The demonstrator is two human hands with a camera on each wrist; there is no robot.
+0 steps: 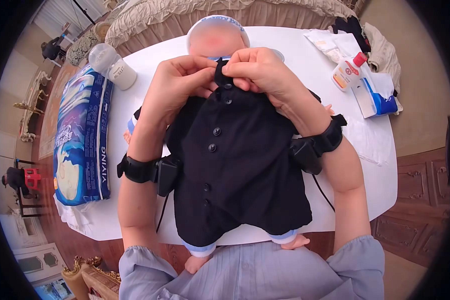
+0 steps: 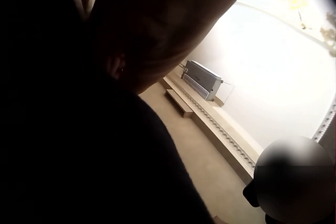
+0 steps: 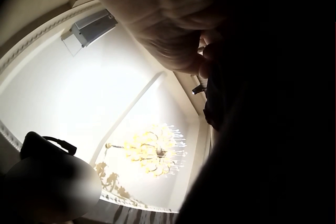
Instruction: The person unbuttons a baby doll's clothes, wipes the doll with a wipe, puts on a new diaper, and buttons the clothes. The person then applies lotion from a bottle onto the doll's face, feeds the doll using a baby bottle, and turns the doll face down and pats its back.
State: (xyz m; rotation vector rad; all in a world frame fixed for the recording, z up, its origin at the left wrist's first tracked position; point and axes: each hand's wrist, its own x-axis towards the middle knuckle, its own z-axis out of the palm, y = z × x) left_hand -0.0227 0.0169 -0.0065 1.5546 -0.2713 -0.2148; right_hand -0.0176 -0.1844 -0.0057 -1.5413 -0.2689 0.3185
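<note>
A baby doll [image 1: 216, 42] in a white cap lies on its back, feet toward the person. Over its pale blue and white clothing is a black buttoned garment [image 1: 245, 160], with a row of dark buttons down the front. At the neck, my left hand [image 1: 185, 82] pinches one side of the garment's collar [image 1: 222, 75] between thumb and fingers. My right hand [image 1: 267, 75] pinches the other side, close to the top button. Both wrist views are dark: the left hand [image 2: 157, 29] and the right hand [image 3: 173, 29] appear above the black cloth, fingertips mostly hidden.
On the white table [image 1: 330, 200], a blue diaper pack [image 1: 82, 140] and a bottle [image 1: 117, 70] stand at left. At right are a red-capped bottle [image 1: 347, 72], a tissue pack [image 1: 377, 97] and thin white sheets [image 1: 365, 140]. A skirted bed [image 1: 185, 22] stands beyond.
</note>
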